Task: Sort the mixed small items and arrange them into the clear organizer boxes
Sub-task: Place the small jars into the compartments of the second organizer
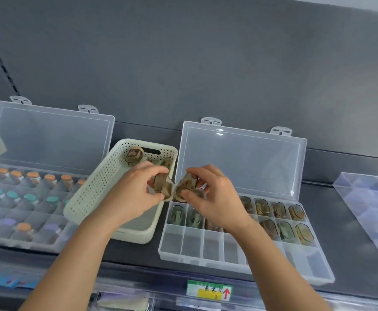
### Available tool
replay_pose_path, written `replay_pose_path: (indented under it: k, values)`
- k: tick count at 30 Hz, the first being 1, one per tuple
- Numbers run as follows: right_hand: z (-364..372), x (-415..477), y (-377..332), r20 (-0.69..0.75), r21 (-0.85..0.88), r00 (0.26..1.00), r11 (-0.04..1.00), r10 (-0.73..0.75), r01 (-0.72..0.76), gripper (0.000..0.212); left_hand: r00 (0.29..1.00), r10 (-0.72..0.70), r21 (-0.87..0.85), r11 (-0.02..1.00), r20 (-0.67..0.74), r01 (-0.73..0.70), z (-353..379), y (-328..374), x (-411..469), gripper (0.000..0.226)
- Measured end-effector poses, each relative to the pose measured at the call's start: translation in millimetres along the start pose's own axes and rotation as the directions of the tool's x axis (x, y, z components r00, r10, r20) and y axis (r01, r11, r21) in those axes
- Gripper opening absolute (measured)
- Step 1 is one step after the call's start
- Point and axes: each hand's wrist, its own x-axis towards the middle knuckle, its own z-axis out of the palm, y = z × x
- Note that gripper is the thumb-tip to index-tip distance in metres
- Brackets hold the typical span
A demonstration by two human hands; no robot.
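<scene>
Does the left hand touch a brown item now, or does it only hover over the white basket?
Touching. The head view shows the left hand with thumb and fingers curled round a brown item near the white basket's right side.

shelf tag (pixel 209 290), perhaps "2" (red arrow (pixel 226 293) beside)

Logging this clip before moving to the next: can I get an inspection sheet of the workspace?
Surface: dark grey shelf.
Job's things: right organizer box, lid up, brown packets in its far rows; left organizer box, lid up, holding capped vials; white perforated basket between them, more packets inside.
Clutter: clear divider at right.
Hands: left hand pinches one held packet; right hand pinches the other held packet.
Cables: nothing seen.
Surroundings: grey back panel; shelf label with red arrow.
</scene>
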Motion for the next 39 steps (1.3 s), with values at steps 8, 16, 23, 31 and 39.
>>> replay_pose_path:
  k: [8, 16, 23, 31, 39]
  values:
    - [-2, -55, 9, 0.104, -0.020, 0.994, 0.999, -0.030, 0.033, 0.048, 0.994, -0.002, 0.149, 0.989, 0.111, -0.015, 25, 24, -48, 0.052]
    - [7, -70, 10, 0.138, -0.139, 0.990, 0.990, -0.005, 0.024, 0.046, 0.973, 0.037, 0.438, 0.888, 0.229, -0.137, 38, 24, -48, 0.053]
    - [7, -65, 5, 0.169, -0.196, 0.985, 0.981, 0.028, 0.006, 0.045, 0.943, 0.095, 0.527, 0.809, 0.320, -0.261, 47, 16, -40, 0.047]
    - [16, -68, 7, 0.255, -0.308, 0.961, 0.951, 0.103, -0.020, 0.041, 0.928, 0.125, 0.498, 0.814, 0.350, -0.298, 48, 13, -35, 0.035]
    - [18, -66, 10, 0.295, -0.349, 0.944, 0.936, 0.149, -0.039, 0.042, 0.918, 0.123, 0.428, 0.856, 0.376, -0.290, 44, 11, -37, 0.034]
